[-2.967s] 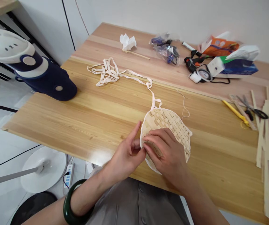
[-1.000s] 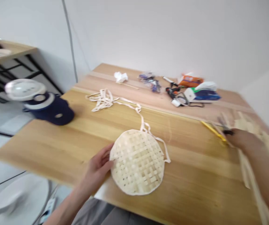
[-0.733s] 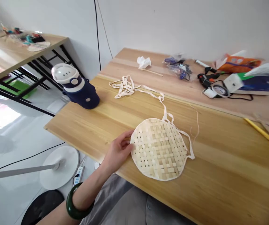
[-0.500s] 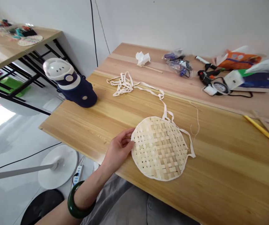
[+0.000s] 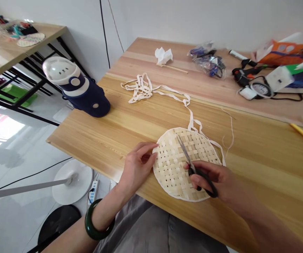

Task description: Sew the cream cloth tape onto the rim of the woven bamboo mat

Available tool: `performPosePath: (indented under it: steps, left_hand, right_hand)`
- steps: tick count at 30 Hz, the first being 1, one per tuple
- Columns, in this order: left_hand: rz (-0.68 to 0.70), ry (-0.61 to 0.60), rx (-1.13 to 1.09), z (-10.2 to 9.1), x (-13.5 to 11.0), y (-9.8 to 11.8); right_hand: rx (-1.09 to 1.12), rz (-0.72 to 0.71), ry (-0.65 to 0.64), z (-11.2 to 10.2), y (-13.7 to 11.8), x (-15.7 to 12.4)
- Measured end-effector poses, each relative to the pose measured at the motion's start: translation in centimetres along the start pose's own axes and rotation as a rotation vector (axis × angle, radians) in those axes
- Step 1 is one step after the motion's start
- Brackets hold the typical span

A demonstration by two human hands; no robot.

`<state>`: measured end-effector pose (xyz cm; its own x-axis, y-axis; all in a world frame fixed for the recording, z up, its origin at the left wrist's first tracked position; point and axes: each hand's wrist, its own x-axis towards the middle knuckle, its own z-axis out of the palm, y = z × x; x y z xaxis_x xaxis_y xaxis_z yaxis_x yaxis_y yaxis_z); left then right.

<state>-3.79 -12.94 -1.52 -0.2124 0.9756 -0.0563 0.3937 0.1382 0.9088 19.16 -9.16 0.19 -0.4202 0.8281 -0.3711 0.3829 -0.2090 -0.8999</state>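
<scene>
A long wooden tabletop (image 5: 248,196) runs across the view, and a round woven mat (image 5: 175,168) made of thin pale wood strips lies flat on it, close to the near edge. A long white strip (image 5: 140,89) comes off the far side of the mat and ends in a messy pile. A big navy and white bottle (image 5: 80,93) lies on its side on the tabletop, well apart from the mat. The left hand (image 5: 138,165) rests at the mat's near left edge, and its fingers (image 5: 147,149) lie flat and a little spread, just touching the rim. The right hand (image 5: 209,179) is over the mat, with its fingers (image 5: 200,172) curled tight around black-handled scissors (image 5: 190,165), whose thin metal blades lie across the weave.
</scene>
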Motion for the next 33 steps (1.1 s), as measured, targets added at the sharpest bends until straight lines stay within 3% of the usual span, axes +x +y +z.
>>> performPosePath:
  steps: [2,4,15,18,23,25,33]
  left_hand:
    - [0.033,0.014,0.059,0.0,0.1,-0.2]
    - [0.068,0.027,0.114,0.1,0.1,-0.4]
    - [0.195,0.024,0.363,-0.1,0.4,-0.4]
    - [0.281,-0.008,0.386,-0.5,0.3,-0.5]
    - [0.435,-0.047,0.479,-1.2,0.3,-0.8]
    - [0.480,-0.080,0.510,-1.6,0.5,-0.7]
    - [0.543,-0.172,0.534,-2.6,0.9,-0.7]
  right_hand:
    - [0.103,0.113,-0.121,0.7,-0.1,0.4]
    - [0.184,0.189,-0.164,0.7,0.4,0.6]
    - [0.210,0.187,-0.177,0.5,0.7,0.2]
    - [-0.014,0.068,-0.110,0.6,0.7,-0.6]
    - [-0.805,-0.303,0.151,1.0,0.5,-1.5]
    - [-0.995,-0.401,0.188,1.0,0.4,-1.7]
    - [-1.178,-0.482,0.182,1.3,0.3,-2.1]
